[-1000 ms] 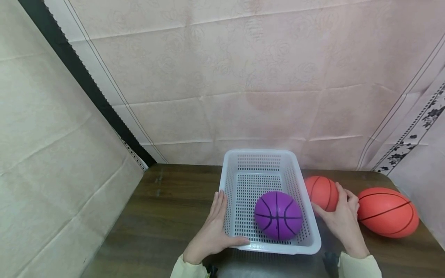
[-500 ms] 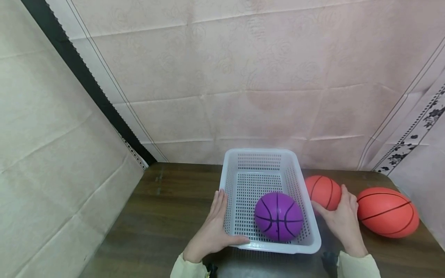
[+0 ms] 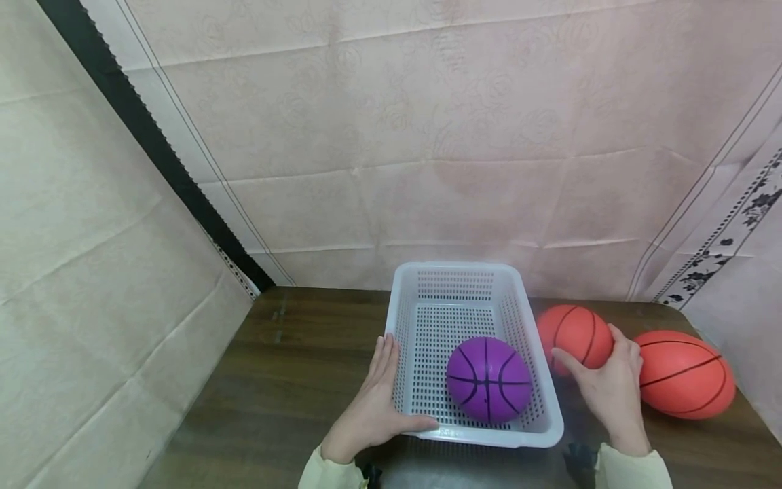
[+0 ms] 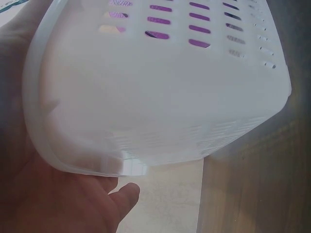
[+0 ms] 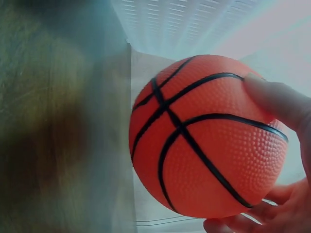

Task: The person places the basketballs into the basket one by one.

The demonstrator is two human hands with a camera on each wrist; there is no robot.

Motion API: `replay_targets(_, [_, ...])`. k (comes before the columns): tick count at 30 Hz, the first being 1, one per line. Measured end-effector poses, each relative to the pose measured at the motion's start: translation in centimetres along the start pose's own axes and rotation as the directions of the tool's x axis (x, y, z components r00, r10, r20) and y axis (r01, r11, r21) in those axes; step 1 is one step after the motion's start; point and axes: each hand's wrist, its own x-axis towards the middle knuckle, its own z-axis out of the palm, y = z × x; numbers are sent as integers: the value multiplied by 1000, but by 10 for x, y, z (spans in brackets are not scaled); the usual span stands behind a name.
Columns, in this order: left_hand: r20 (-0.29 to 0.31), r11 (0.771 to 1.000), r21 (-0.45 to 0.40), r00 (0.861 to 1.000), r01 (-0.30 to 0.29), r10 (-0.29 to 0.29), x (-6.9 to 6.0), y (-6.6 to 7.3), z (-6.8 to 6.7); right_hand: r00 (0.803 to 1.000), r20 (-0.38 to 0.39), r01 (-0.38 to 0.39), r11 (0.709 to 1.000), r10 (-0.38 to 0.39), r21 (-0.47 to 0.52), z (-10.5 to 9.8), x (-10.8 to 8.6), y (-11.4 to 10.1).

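A white perforated plastic basket [image 3: 482, 437] stands on the wooden table, with a purple toy basketball [image 3: 489, 380] inside at its near right. My left hand [image 3: 373, 407] grips the basket's near left corner, thumb on the front rim and fingers along the left side. Just right of the basket, my right hand [image 3: 613, 394] holds an orange-red toy basketball [image 3: 573, 335] between thumb and fingers. In the right wrist view that ball [image 5: 204, 141] appears clear of the table. In the left wrist view the basket wall [image 4: 146, 82] hides part of the left hand.
Another orange-red toy basketball [image 3: 684, 377] lies on the table to the right, close beside my right hand. The brown wooden table [image 3: 293, 380] extends left of the basket. Pale cloth [image 3: 427, 149] hangs behind it and at both sides.
My right hand has shifted a little to the right with the orange-red basketball, which looks slightly raised. My left hand, the basket and the purple ball stay in place.
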Motion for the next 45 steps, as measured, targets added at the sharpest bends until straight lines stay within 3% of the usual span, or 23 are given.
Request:
replay_targets(14, [-7, 1000, 7, 1000, -5, 5, 0, 0, 0, 990, -133, -30, 993, 45, 112, -15, -4, -8])
replay_targets(30, [-3, 1000, -22, 1000, -2, 2, 0, 0, 0, 959, -274, -23, 981, 77, 193, -27, -9, -20])
replay_targets(36, [-4, 1000, -16, 1000, -4, 4, 0, -1, 0, 961, -268, -6, 974, 68, 224, -37, -12, -24])
replay_targets(45, [-2, 1000, -24, 1000, -9, 9, 0, -1, 0, 985, -171, 19, 965, 27, 262, -57, -16, -31])
